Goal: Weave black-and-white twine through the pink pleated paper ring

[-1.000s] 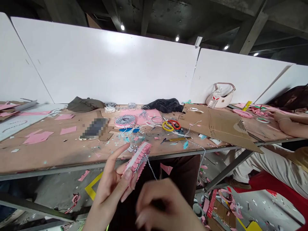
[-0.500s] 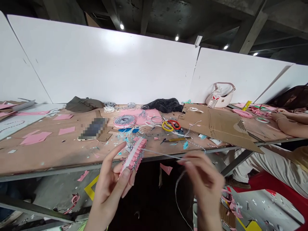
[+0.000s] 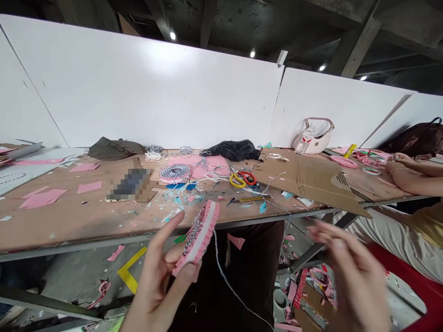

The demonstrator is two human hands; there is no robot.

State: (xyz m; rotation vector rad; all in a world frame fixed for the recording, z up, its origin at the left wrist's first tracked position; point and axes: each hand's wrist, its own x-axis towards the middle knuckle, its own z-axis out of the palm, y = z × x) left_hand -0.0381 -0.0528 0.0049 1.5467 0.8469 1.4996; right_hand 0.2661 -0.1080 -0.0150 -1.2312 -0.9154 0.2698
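Observation:
My left hand (image 3: 159,272) is closed on a pink notched disc (image 3: 198,237), held edge-on below the table's front edge. Black-and-white string is wound across the disc. A strand of that string (image 3: 223,276) hangs from it and runs down to the right. My right hand (image 3: 349,272) is out to the right, blurred by motion, fingers loosely spread; whether it pinches the string cannot be made out. A finished pink disc with string (image 3: 175,173) lies on the table (image 3: 69,221) behind.
Scissors (image 3: 240,179), a craft knife (image 3: 247,199), a blurred phone (image 3: 128,184), pink paper scraps (image 3: 41,197) and a large cardboard sheet (image 3: 311,177) lie on the table. Another person's arm (image 3: 411,180) rests at the right end. White panels stand behind.
My right hand swung from near the disc out to the right and lower. The disc tilted and rose slightly in my left hand; the strand now hangs slack below it.

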